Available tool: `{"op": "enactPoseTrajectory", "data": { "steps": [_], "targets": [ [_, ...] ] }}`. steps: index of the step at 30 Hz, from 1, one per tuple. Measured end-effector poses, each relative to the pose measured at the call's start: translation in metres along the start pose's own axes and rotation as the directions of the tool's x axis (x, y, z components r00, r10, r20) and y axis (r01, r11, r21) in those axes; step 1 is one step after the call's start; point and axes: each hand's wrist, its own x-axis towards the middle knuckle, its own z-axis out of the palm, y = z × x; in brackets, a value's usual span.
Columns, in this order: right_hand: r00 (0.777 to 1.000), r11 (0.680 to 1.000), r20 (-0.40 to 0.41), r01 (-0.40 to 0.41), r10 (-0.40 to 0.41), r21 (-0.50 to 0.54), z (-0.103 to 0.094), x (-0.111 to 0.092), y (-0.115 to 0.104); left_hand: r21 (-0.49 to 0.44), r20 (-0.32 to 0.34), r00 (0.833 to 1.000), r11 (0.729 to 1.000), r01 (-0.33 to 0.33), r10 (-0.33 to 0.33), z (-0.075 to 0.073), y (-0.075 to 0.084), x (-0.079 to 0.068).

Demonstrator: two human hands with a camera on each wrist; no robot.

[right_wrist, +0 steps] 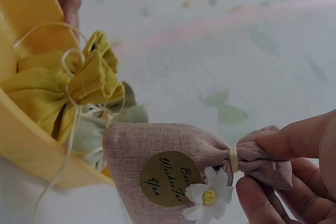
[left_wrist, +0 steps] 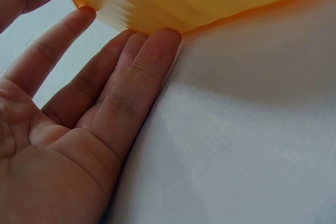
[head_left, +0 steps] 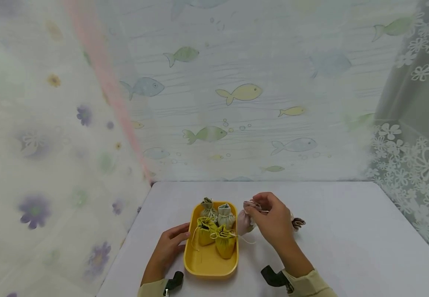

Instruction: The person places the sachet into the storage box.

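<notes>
My right hand [head_left: 273, 218] pinches the gathered neck of a pink drawstring pouch [right_wrist: 163, 156] just right of the yellow tray [head_left: 210, 270]. The pouch carries a round brown label [right_wrist: 169, 178] and a white cloth flower [right_wrist: 210, 195]. My left hand [head_left: 169, 247] touches the tray's left side with extended fingertips, seen close up in the left wrist view. Inside the tray sit two yellow pouches [head_left: 225, 245] in front and two pale green pouches [head_left: 226, 216] behind, their necks tied with cream cord.
A brown gathered cloth top [head_left: 298, 223] shows on the white table [head_left: 348, 239] behind my right hand, mostly hidden by it. A curtain printed with fish [head_left: 244, 91] hangs behind the table, and flowered curtains stand at both sides.
</notes>
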Motion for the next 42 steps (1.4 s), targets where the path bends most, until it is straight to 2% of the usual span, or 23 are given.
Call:
{"op": "enactPoseTrajectory", "data": {
  "steps": [11,17,28,36,42],
  "targets": [
    [0.997,0.995,0.063,0.035,-0.041,0.096,0.003,-0.007,-0.012,-0.005,-0.007,1.0,1.0,0.003,-0.004,0.0,0.0,0.0],
    [0.99,0.984,0.081,0.103,-0.116,0.147,0.007,-0.014,-0.021,-0.011,-0.003,1.0,1.0,0.007,-0.007,-0.001,-0.002,0.002],
    [0.971,0.956,0.139,0.157,-0.195,0.249,0.013,-0.022,-0.034,-0.005,-0.003,1.0,1.0,-0.004,0.004,-0.001,-0.003,0.002],
    [0.942,0.934,0.224,0.174,-0.25,0.312,0.026,-0.032,-0.043,0.001,-0.008,1.0,1.0,-0.001,0.001,0.001,-0.002,-0.001],
    [0.91,0.912,0.286,0.188,-0.302,0.364,0.038,-0.038,-0.047,0.006,-0.011,1.0,1.0,-0.007,0.007,0.001,0.001,-0.004]
  ]
}}
